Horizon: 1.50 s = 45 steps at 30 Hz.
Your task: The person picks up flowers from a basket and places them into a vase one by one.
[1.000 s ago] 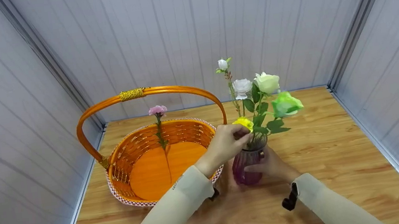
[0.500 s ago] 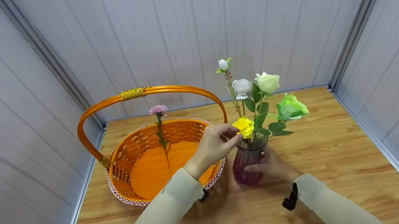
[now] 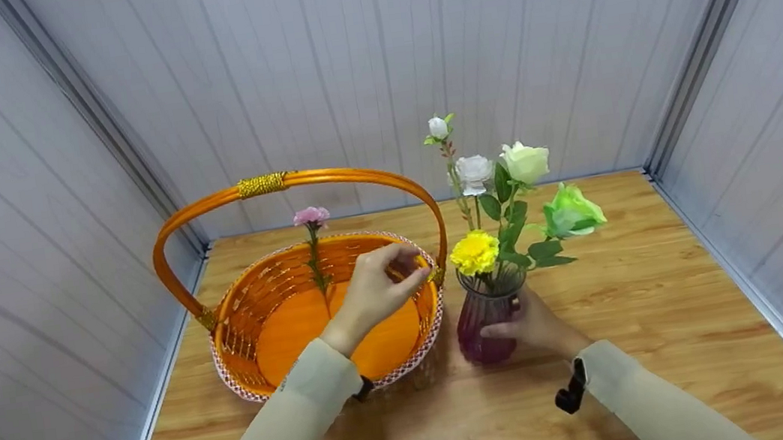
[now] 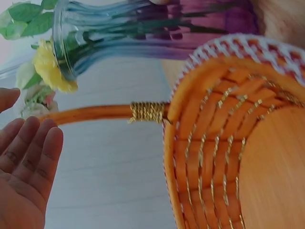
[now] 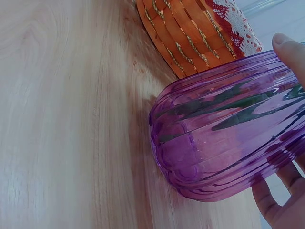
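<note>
My right hand [image 3: 537,322] grips the purple ribbed glass vase [image 5: 209,129], thumb on one side and fingers round the other. In the vase stand a yellow carnation [image 3: 475,252] low at the rim, a green rose [image 3: 572,211], a cream rose [image 3: 525,162], a white rose [image 3: 475,174] and a tall stem with a white bud [image 3: 438,127]. Over the right part of the orange basket [image 3: 245,375] hangs my left hand [image 3: 374,290], its fingers loosely bent and holding nothing. A pink carnation [image 3: 312,217] leans inside the basket, its lower stem partly behind my left hand.
The basket's tall arched handle [image 3: 348,174] rises between my left hand and the back wall [image 3: 311,71]. Vase and basket stand close side by side on the wooden table [image 3: 636,294]. Grey panel walls enclose the left, back and right.
My left hand has let go of the yellow carnation and moved left, away from the vase to over the basket. The yellow carnation now rests at the vase rim. My right hand stays put.
</note>
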{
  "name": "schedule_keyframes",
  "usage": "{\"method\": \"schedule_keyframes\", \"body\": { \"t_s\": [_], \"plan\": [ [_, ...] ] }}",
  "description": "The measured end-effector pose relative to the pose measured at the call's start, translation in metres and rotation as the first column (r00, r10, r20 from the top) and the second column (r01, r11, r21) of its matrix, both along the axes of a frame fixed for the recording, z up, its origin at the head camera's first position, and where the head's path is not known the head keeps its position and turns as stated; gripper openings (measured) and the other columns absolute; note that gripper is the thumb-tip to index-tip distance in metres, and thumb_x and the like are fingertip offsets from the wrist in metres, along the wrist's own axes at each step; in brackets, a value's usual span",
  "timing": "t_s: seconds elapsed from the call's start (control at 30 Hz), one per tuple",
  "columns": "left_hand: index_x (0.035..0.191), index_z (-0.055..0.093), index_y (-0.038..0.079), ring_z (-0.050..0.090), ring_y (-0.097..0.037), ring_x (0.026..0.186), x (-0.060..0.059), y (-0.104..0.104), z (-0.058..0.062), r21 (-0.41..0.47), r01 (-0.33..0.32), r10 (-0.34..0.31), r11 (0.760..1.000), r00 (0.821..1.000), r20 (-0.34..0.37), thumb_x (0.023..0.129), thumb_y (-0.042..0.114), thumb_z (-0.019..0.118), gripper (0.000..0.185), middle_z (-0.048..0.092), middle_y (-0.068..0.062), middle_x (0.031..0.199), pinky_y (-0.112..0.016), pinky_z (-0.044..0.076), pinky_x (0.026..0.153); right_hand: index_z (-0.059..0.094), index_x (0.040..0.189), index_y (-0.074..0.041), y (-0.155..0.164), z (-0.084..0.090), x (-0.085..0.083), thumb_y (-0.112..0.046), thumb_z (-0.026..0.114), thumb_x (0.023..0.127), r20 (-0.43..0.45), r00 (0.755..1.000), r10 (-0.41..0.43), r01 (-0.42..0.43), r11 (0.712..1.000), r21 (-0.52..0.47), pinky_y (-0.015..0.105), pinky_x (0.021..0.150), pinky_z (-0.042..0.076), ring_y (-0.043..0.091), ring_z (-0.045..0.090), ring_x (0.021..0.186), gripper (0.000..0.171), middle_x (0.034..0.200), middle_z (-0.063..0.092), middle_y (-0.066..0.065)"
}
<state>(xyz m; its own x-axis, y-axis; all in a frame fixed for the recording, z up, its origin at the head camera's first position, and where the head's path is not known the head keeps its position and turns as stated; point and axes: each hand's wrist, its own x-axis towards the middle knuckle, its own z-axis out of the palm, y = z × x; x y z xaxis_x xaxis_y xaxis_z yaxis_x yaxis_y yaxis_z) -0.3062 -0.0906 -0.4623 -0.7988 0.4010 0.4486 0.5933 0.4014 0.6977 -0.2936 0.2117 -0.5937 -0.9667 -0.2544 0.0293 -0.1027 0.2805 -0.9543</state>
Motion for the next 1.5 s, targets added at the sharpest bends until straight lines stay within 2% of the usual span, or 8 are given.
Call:
{"method": "schedule_keyframes", "body": {
  "t_s": [0.23,0.5,0.73,1.07,1.3,1.5],
  "plan": [
    [0.123,0.076,0.004,0.073,-0.018,0.085,-0.007,-0.028,-0.004,-0.026,-0.087,0.088,0.996,0.996,0.034,0.1,0.02,0.082,0.029,0.078,-0.008,0.101,-0.048,0.066,0.082,0.041,0.157,-0.004,0.0,-0.001,-0.001,-0.015,0.095,0.085,-0.036,0.999,0.001,-0.001,1.0,-0.007,0.055,0.114,0.055,0.041,0.064,0.134,0.091,0.149,0.062,0.024],
    [0.118,0.076,0.004,0.072,-0.018,0.083,-0.019,-0.056,-0.003,-0.06,-0.181,0.184,0.982,0.982,0.038,0.099,0.021,0.083,0.027,0.078,-0.007,0.096,-0.039,0.063,0.078,0.041,0.156,-0.001,0.0,0.001,-0.001,-0.014,0.094,0.086,-0.041,0.999,-0.003,0.003,1.0,0.003,0.054,0.111,0.057,0.042,0.065,0.132,0.089,0.149,0.061,0.026],
    [0.117,0.074,0.001,0.072,-0.025,0.087,-0.032,-0.076,-0.006,-0.022,-0.234,0.235,0.972,0.969,0.083,0.1,0.018,0.081,0.025,0.077,-0.012,0.099,-0.041,0.062,0.082,0.041,0.156,-0.001,0.0,0.0,0.0,-0.013,0.094,0.085,-0.04,0.999,0.008,-0.009,1.0,-0.024,0.053,0.11,0.057,0.042,0.067,0.13,0.089,0.147,0.062,0.027],
    [0.12,0.075,0.001,0.069,-0.025,0.086,-0.053,-0.101,-0.023,-0.007,-0.354,0.352,0.935,0.928,0.121,0.1,0.019,0.081,0.028,0.075,-0.014,0.098,-0.035,0.057,0.08,0.042,0.156,-0.004,-0.001,0.0,0.0,-0.015,0.095,0.085,-0.02,1.0,0.013,-0.014,0.999,-0.035,0.055,0.113,0.055,0.04,0.065,0.133,0.089,0.149,0.062,0.025],
    [0.121,0.075,-0.001,0.071,-0.03,0.091,-0.066,-0.109,-0.036,0.034,-0.421,0.413,0.906,0.9,0.143,0.1,0.016,0.08,0.027,0.076,-0.018,0.101,-0.044,0.06,0.086,0.04,0.156,-0.002,-0.001,0.001,0.001,-0.015,0.094,0.086,-0.03,0.999,0.013,-0.014,1.0,-0.018,0.055,0.111,0.056,0.041,0.065,0.132,0.089,0.149,0.06,0.027],
    [0.118,0.075,-0.003,0.072,-0.033,0.092,-0.075,-0.112,-0.049,0.027,-0.467,0.459,0.884,0.876,0.148,0.1,0.016,0.08,0.027,0.076,-0.02,0.1,-0.049,0.061,0.089,0.037,0.157,-0.001,0.0,-0.001,0.001,-0.016,0.092,0.088,-0.031,0.999,0.021,-0.022,1.0,-0.008,0.052,0.109,0.058,0.042,0.066,0.131,0.09,0.149,0.059,0.028]
  ]
}}
